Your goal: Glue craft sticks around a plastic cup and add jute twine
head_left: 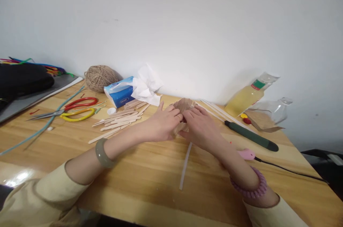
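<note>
**Cream sleeves (pixel 53 191) at the bottom corners, a brown piece (pixel 184 104) between the hands**

Just right of centre, the left hand (pixel 163 124) has its fingers bent in on the near left side of the brown piece, gripping it, with one digit sticking up. The right hand (pixel 199 123), partly closed, grips the right side, its fingers laid over the near edge. Both hands hide the fingertips and much of the piece, whose exact form cannot be told.

Below them, a white strip (pixel 185 166) runs down the wooden table (pixel 144 191). The right forearm partly covers a pink tool (pixel 246 154), whose black cord (pixel 289 171) trails to the right edge.

Left of centre lies a loose heap of wooden sticks (pixel 119 120), near the left hand; above it sit a blue tissue pack (pixel 123 93) and a ball of twine (pixel 100 77). Scissors (pixel 55 113) lie open farther left, across a blue strip (pixel 40 130).

At right, a dark green tool (pixel 252 136) lies slantwise below a tilted bottle (pixel 242 97) of yellow liquid and a clear bottle (pixel 280 111).
</note>
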Motion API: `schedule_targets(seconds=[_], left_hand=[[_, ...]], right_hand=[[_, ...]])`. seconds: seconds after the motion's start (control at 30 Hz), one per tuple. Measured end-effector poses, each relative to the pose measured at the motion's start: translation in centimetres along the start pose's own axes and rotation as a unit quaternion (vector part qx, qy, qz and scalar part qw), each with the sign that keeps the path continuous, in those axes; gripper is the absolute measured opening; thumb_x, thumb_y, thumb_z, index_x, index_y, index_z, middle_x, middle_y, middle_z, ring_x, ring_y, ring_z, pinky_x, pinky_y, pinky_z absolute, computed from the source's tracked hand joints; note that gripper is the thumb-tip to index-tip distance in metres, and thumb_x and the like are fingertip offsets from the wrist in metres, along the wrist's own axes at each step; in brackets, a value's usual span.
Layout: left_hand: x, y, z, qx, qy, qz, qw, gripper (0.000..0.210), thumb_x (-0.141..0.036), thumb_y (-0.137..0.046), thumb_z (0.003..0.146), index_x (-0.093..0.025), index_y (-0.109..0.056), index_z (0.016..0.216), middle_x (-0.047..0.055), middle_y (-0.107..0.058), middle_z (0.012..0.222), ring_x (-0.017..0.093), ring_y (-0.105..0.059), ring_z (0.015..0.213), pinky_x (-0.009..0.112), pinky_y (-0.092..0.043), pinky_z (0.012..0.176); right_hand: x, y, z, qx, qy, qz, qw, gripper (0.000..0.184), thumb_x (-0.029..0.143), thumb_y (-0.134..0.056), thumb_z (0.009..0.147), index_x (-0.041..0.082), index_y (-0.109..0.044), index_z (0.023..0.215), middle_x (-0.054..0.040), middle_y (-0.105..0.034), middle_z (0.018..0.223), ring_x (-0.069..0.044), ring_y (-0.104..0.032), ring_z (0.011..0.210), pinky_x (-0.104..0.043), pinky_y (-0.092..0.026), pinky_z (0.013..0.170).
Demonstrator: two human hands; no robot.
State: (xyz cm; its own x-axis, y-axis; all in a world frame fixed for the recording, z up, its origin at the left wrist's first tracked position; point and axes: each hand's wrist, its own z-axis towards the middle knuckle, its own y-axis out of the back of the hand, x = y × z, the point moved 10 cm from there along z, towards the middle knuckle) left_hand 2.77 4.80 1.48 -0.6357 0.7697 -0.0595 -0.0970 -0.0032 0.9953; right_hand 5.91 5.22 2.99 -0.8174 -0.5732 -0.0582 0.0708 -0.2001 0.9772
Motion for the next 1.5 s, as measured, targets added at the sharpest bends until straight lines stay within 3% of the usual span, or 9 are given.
schedule_targets(seconds=[0.33,0.47,0.6,0.73,0.9,1.07,1.27,1.37,1.5], left_hand=[[0.0,-0.1,-0.1,-0.010,-0.011,-0.014,1.000,0.034,-0.014,-0.058,0.071,-0.013,-0.049,0.103,0.013,-0.054,0.108,0.031,-0.042,0.111,0.066,-0.021,0.098],[-0.1,0.0,-0.1,-0.014,-0.020,-0.015,1.000,0.038,-0.018,-0.060,0.070,-0.014,-0.049,0.107,0.013,-0.053,0.110,0.032,-0.041,0.112,0.067,-0.019,0.098],[0.2,0.2,-0.1,-0.038,-0.017,-0.033,0.999,0.026,-0.024,-0.059,0.076,-0.014,-0.052,0.099,0.011,-0.054,0.105,0.031,-0.043,0.111,0.068,-0.017,0.097],[0.7,0.4,-0.1,-0.071,-0.005,-0.071,0.995,0.015,-0.027,-0.056,0.080,-0.017,-0.055,0.092,0.007,-0.058,0.098,0.026,-0.047,0.106,0.067,-0.009,0.099],[0.4,0.6,0.0,-0.055,-0.009,-0.109,0.992,0.015,-0.029,-0.047,0.087,-0.018,-0.057,0.086,0.004,-0.062,0.094,0.023,-0.047,0.106,0.066,-0.006,0.100],[0.8,1.7,-0.4,-0.112,-0.007,-0.167,0.979,0.025,-0.029,-0.032,0.092,-0.019,-0.055,0.090,0.006,-0.060,0.099,0.021,-0.045,0.109,0.058,-0.008,0.105],[7.1,1.5,-1.8,-0.282,0.130,-0.442,0.842,0.064,-0.049,-0.053,0.077,-0.019,-0.029,0.128,0.015,-0.031,0.139,0.025,-0.028,0.131,0.042,-0.028,0.105],[8.8,-0.8,-2.0,-0.292,0.213,-0.573,0.735,0.059,-0.051,-0.058,0.072,-0.018,-0.039,0.117,0.015,-0.043,0.130,0.026,-0.042,0.121,0.040,-0.039,0.096],[8.2,0.5,-3.6,-0.397,0.223,-0.639,0.620,0.032,-0.046,-0.057,0.076,-0.017,-0.051,0.089,0.005,-0.058,0.098,0.018,-0.054,0.099,0.033,-0.042,0.089]], right_hand=[[0.1,1.1,-0.3,-0.013,0.032,0.073,0.997,0.012,0.027,-0.057,0.082,0.016,-0.059,0.086,-0.0070,-0.068,0.081,-0.023,-0.061,0.079,-0.037,-0.043,0.080],[-3.0,5.5,-1.4,-0.171,-0.047,0.166,0.970,0.017,0.025,-0.044,0.090,0.022,-0.060,0.093,-0.0037,-0.070,0.087,-0.019,-0.063,0.080,-0.030,-0.045,0.068],[-5.5,7.7,-3.1,-0.250,-0.134,0.182,0.942,0.020,0.028,-0.042,0.091,0.023,-0.060,0.084,0.0029,-0.064,0.060,-0.012,-0.057,0.050,-0.024,-0.041,0.052],[-5.1,6.7,-2.6,-0.201,-0.111,0.179,0.957,0.032,0.034,-0.040,0.091,0.021,-0.057,0.068,0.0014,-0.062,0.055,-0.013,-0.057,0.052,-0.025,-0.039,0.052],[-1.8,3.2,-0.9,-0.055,0.027,0.158,0.985,0.027,0.033,-0.066,0.076,0.018,-0.061,0.099,-0.0052,-0.068,0.092,-0.021,-0.060,0.084,-0.032,-0.044,0.073],[-0.6,0.9,-0.7,0.012,0.077,0.130,0.989,0.009,0.016,-0.061,0.078,0.019,-0.066,0.085,-0.0040,-0.067,0.081,-0.020,-0.060,0.081,-0.033,-0.044,0.072],[-3.9,4.0,-1.1,-0.123,-0.024,0.346,0.930,0.012,0.024,-0.061,0.079,0.021,-0.064,0.090,-0.0043,-0.066,0.090,-0.021,-0.061,0.085,-0.034,-0.048,0.074],[-5.5,5.6,-1.8,-0.199,-0.079,0.448,0.868,0.013,0.030,-0.063,0.077,0.022,-0.064,0.087,-0.0027,-0.066,0.084,-0.020,-0.061,0.079,-0.033,-0.050,0.069],[-6.2,6.4,-2.8,-0.265,-0.114,0.481,0.828,0.015,0.031,-0.063,0.077,0.021,-0.064,0.089,-0.0028,-0.065,0.089,-0.020,-0.060,0.084,-0.033,-0.049,0.074]])
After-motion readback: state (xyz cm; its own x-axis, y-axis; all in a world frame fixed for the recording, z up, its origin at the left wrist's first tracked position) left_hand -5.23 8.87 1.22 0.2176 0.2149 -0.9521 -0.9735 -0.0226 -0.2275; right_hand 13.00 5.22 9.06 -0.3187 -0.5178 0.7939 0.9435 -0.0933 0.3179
